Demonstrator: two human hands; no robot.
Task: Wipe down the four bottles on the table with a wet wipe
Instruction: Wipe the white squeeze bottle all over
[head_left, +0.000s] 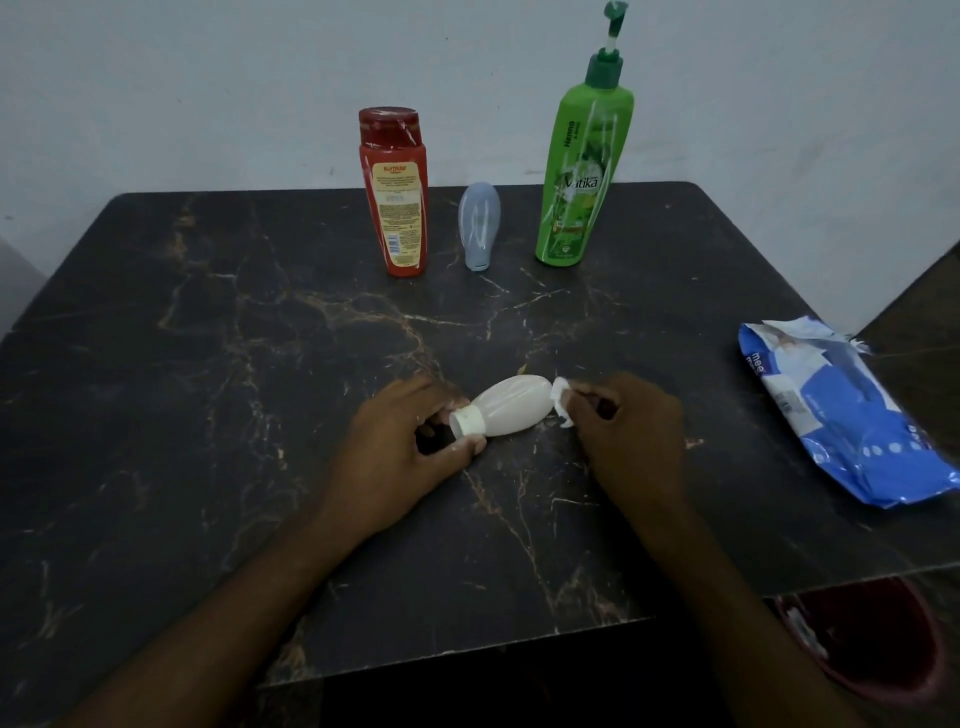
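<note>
The white bottle (511, 405) lies on its side near the middle of the worktop (208, 364). The left hand (400, 447) pinches its capped neck between thumb and fingers. The right hand (634, 431) clutches a wipe (561, 402), seemingly pressed to the bottle's base. The red bottle (397, 208), blue bottle (479, 223) and green bottle (582, 171) stand along the far edge. The pack (841, 410) lies at the right.

We have the capped bottle (397, 208), small bottle (479, 228), pump bottle (582, 171) left to right behind; lying bottle (511, 408) in front; wipe pack (841, 415) at right.
</note>
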